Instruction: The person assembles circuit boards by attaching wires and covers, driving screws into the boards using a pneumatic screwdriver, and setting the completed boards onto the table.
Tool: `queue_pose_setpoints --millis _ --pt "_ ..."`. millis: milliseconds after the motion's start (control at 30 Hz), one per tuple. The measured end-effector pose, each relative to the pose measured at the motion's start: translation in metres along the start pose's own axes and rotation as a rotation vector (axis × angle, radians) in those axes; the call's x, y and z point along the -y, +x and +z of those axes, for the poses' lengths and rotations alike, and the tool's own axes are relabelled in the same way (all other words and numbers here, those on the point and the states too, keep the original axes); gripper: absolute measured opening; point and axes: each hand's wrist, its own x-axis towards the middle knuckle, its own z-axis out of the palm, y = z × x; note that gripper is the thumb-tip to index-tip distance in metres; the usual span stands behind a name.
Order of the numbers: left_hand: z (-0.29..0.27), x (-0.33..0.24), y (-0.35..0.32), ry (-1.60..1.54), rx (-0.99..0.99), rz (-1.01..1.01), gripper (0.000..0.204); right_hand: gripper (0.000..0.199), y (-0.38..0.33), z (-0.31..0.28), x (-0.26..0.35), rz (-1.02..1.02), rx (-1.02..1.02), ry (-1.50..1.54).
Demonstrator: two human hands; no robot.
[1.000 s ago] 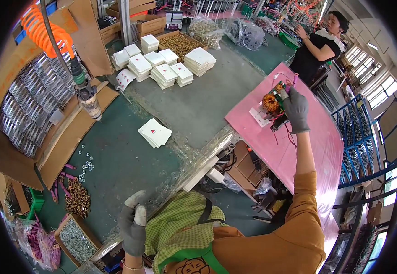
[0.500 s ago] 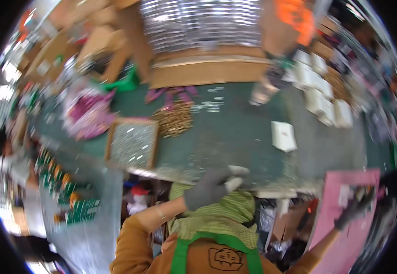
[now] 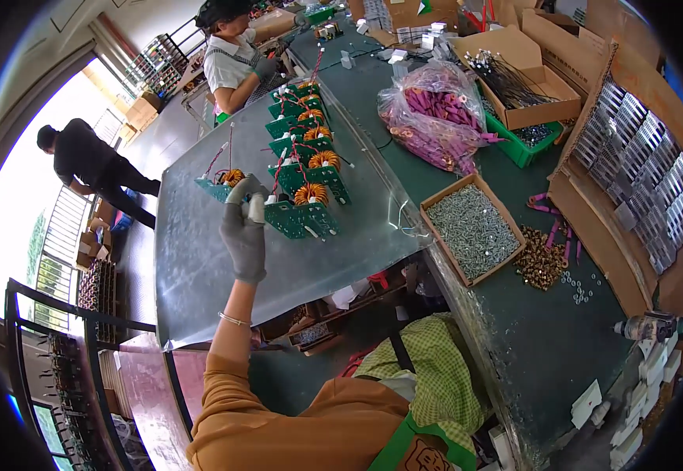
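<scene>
My left hand (image 3: 243, 235), in a grey glove with pale fingertips, reaches over the metal-topped table (image 3: 200, 275). Its bent fingers close on a green circuit board (image 3: 213, 189) that carries an orange wound coil and red wires; the hand partly covers this board. Just right of it stands a row of similar circuit boards (image 3: 283, 220), upright, each with an orange coil. My right hand is out of the picture.
On the green bench stand a box of screws (image 3: 471, 228), a pile of brass parts (image 3: 540, 259), a bag of pink-sleeved terminals (image 3: 436, 110) and a carton of metal parts (image 3: 632, 157). A power driver (image 3: 646, 326) lies right. A co-worker (image 3: 231, 63) works beyond; another person (image 3: 94, 161) bends at left.
My view has swung left, from the green bench to the metal-topped table. My left hand has gone from the bench edge to a circuit board. My right hand has left the picture.
</scene>
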Motion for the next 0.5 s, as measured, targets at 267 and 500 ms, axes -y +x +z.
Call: queue_pose_setpoints --millis 267,500 --pt "-0.047 0.077 0.014 0.055 0.663 -0.321 0.033 0.035 0.011 0.030 -0.015 0.005 0.154 0.023" --pt "-0.001 0.003 0.009 0.141 0.692 -0.306 0.027 0.028 0.003 0.025 -0.002 -0.087 0.198 0.167"
